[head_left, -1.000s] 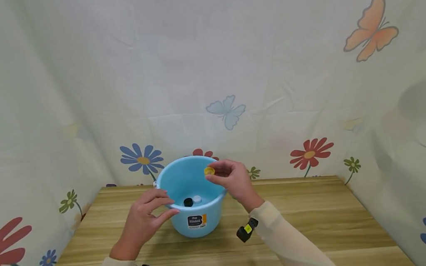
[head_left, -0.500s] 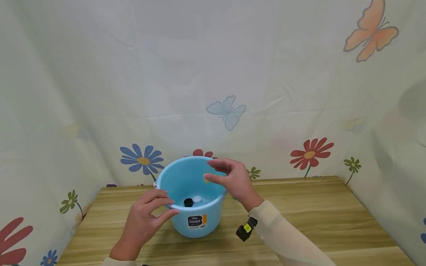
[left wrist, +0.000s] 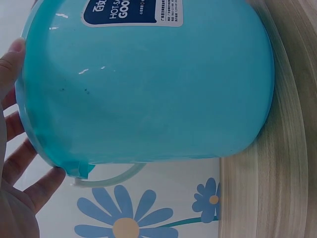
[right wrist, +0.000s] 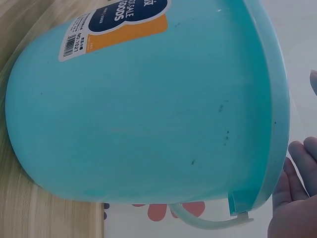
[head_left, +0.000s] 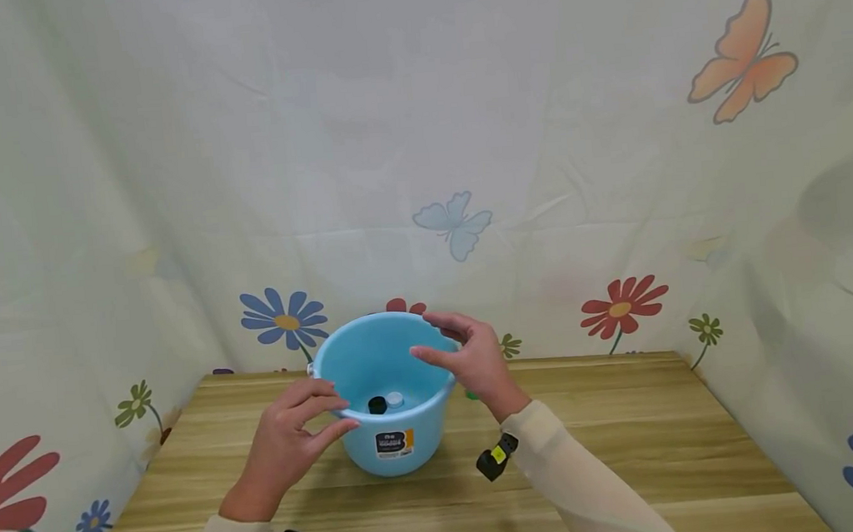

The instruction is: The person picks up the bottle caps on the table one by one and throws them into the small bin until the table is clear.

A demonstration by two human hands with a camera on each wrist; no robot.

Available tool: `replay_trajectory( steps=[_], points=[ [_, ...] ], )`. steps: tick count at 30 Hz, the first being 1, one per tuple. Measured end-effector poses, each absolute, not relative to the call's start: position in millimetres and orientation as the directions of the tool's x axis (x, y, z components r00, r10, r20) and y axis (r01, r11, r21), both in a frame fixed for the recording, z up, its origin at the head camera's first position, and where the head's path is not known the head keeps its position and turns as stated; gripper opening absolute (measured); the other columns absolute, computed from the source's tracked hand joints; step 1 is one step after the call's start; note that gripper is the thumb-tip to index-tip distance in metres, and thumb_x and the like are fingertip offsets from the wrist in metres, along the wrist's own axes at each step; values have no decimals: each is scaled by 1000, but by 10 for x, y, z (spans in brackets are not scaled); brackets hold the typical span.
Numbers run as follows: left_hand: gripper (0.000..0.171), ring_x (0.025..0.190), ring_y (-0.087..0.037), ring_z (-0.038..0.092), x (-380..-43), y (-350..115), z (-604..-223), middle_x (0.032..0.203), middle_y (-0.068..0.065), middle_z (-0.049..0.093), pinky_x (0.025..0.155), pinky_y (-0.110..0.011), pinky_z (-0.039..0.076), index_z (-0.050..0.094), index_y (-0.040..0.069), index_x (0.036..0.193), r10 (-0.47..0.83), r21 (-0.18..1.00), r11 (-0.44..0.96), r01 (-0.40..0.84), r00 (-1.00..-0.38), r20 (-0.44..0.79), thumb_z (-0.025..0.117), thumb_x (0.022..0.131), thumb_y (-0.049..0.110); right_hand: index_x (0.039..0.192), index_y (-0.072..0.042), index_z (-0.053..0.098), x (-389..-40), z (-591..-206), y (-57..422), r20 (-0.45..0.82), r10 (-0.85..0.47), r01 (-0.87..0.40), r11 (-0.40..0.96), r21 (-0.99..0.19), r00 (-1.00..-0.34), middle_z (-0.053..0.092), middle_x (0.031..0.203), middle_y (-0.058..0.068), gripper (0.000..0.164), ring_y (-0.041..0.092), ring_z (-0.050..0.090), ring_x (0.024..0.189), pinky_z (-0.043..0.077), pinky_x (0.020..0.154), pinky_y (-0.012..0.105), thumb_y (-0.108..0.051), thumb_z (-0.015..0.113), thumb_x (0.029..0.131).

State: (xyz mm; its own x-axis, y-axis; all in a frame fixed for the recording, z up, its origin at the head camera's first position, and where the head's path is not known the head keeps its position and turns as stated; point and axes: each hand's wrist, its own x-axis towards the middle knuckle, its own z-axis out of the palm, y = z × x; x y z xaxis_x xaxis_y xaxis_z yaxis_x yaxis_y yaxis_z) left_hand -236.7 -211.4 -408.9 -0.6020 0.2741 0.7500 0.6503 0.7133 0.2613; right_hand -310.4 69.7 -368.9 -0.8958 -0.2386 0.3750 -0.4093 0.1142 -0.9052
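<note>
A light blue bucket [head_left: 395,444] with a printed label stands upright on the wooden table. Inside, on its bottom, lie a small black round cap [head_left: 377,405] and a white cap [head_left: 394,400]. My left hand [head_left: 286,440] holds the near left part of the rim, fingers over the edge and thumb outside. Over the right side of the opening is my right hand [head_left: 472,363], its thumb and fingers spread apart with nothing between them. In the right wrist view its fingers [right wrist: 299,163] show beyond the rim. No yellow cap shows now; the bucket's near wall hides part of the inside.
A bit of something green [head_left: 471,394] shows right of the bucket, partly hidden by it and the right hand. The bucket's pale handle [left wrist: 111,178] hangs behind it. A flower-printed curtain [head_left: 545,248] encloses the wooden table [head_left: 622,451] at the back and sides.
The yellow cap that my right hand pinched has dropped from its fingers into the bucket and out of sight. The right fingers have spread; the left hand and bucket have stayed put.
</note>
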Motion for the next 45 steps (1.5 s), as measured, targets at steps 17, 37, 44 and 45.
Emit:
replay_trajectory(
  steps=[17, 37, 44, 45],
  points=[
    [31, 101, -12, 59, -2359, -2112, -4078, 103, 5, 65, 88, -43, 54, 73, 23, 92, 268, 275, 719, 638, -620, 738, 83, 66, 37, 120, -24, 62, -3198, -3781, 911, 397, -186, -423, 132, -896, -899, 61, 124, -7, 52, 28, 53, 120, 46, 101, 47, -44, 78, 75],
    [30, 101, -12, 59, -2340, -2105, -4077, 103, 3, 65, 89, -43, 54, 74, 22, 91, 271, 272, 719, 639, -619, 738, 83, 67, 36, 118, -23, 62, -3252, -3981, 1253, 400, -139, -418, 143, -897, -906, 63, 121, -5, 46, 17, 59, 112, 47, 100, 45, -39, 77, 77],
    [30, 100, -12, 59, -2338, -2101, -4072, 103, 5, 65, 88, -43, 55, 74, 22, 91, 272, 265, 721, 640, -613, 741, 83, 67, 36, 123, -13, 60, -3242, -4038, 1367, 369, -129, -384, 121, -915, -920, 61, 124, 2, 51, 21, 57, 116, 46, 102, 39, -33, 75, 80],
    [30, 100, -12, 59, -2337, -2100, -4072, 103, 5, 64, 88, -43, 55, 73, 22, 91, 272, 263, 722, 639, -613, 742, 83, 67, 37, 123, -11, 59, -3226, -4028, 1378, 364, -128, -379, 121, -917, -922, 61, 124, 3, 50, 22, 57, 116, 47, 101, 37, -32, 75, 80]
  ],
)
